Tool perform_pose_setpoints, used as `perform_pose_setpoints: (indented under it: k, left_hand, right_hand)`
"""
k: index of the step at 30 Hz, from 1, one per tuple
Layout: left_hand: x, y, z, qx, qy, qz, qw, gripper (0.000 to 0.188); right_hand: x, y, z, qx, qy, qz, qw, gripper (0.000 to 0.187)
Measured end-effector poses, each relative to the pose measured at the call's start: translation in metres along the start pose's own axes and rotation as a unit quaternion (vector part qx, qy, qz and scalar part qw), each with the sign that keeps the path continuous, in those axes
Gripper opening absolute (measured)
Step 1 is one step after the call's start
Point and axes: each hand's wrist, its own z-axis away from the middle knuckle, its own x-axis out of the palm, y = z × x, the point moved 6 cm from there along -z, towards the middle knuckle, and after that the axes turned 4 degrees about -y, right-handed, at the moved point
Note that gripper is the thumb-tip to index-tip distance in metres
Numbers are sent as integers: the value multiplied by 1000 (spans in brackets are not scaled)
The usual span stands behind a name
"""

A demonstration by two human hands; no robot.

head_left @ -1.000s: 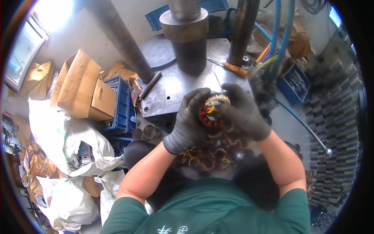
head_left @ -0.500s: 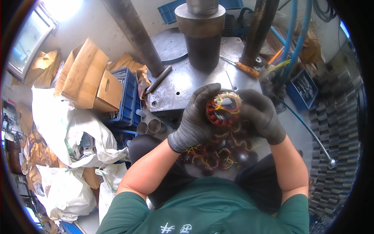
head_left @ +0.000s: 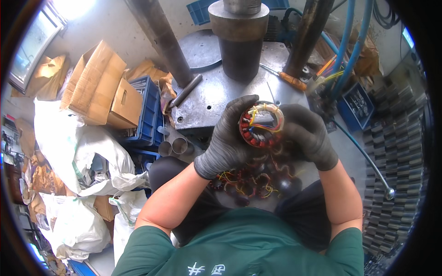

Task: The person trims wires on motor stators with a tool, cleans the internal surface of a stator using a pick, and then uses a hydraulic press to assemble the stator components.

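Observation:
Between my hands, in front of the press bed, is a ring-shaped motor stator (head_left: 253,137) with red insulated slots. White, yellow, blue and red wires are bundled along its upper rim and across its opening. My left hand (head_left: 224,141), in a grey work glove, is closed round the stator's left side, thumb and fingers hugging the ring. At its right edge my gloved right hand (head_left: 309,133) has curled fingers gripping the rim and wires; its fingertips are partly hidden. Below, between my knees, lie several more stators (head_left: 249,187) with loose yellow and red wires.
The press bed (head_left: 198,103) carries a thick ram (head_left: 239,55), a metal bar (head_left: 186,91) and a wooden-handled screwdriver (head_left: 292,81). Left are cardboard boxes (head_left: 94,87), a blue crate (head_left: 149,110) and white sacks (head_left: 85,152). Dark metal parts (head_left: 391,193) are stacked at right.
The stator has tilted slightly, so its open face and wires show more plainly. Both hands keep hold of it, and my left hand has shifted a little to the left.

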Motion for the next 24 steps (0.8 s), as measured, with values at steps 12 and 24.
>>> perform_pose_setpoints:
  k: [12,24]
  left_hand:
    - [-1,4,-1,-1,-4,-74,997,112]
    - [-20,-18,-3,-148,15,-114,982,73]
  right_hand:
    - [-1,-5,0,38,-1,-90,995,39]
    - [-22,8,-15,-84,9,437,896,35]
